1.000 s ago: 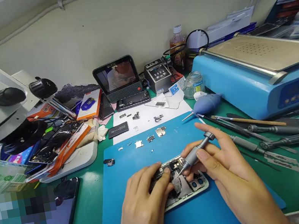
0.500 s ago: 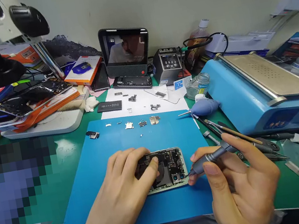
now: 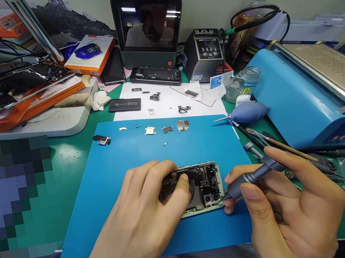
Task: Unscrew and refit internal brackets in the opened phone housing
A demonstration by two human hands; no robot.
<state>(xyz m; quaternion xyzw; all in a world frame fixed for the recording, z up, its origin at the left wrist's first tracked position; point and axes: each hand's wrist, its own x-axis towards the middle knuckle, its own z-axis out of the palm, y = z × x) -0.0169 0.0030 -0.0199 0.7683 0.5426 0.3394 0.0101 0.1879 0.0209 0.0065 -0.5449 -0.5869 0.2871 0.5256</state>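
Note:
An opened smartphone (image 3: 197, 195) lies on a blue mat, its circuit board and two camera lenses bare. Over its left part is my left hand (image 3: 151, 199), thumb on the inside and fingers at the far edge, gripping the frame. My right hand (image 3: 281, 198) holds a grey precision screwdriver (image 3: 248, 180) in a pinch. Its tip reaches the phone's right corner near the cameras; the exact contact point is too small to tell. Small metal phone parts lie in a row behind, among them a silvery plate (image 3: 183, 125) and a dark module (image 3: 103, 140).
A blue air blower (image 3: 248, 112), tweezers and brushes lie on the right beside a blue heating machine (image 3: 300, 97). White paper (image 3: 163, 112) with a battery (image 3: 124, 105) is behind the mat (image 3: 104, 194). Farther back stand a smart display (image 3: 149, 26) and a soldering station (image 3: 204, 54).
The camera view has shifted, so the bench appears nearer and the phone and hands sit slightly farther right. Both hands keep their holds, and the screwdriver stays at the same corner.

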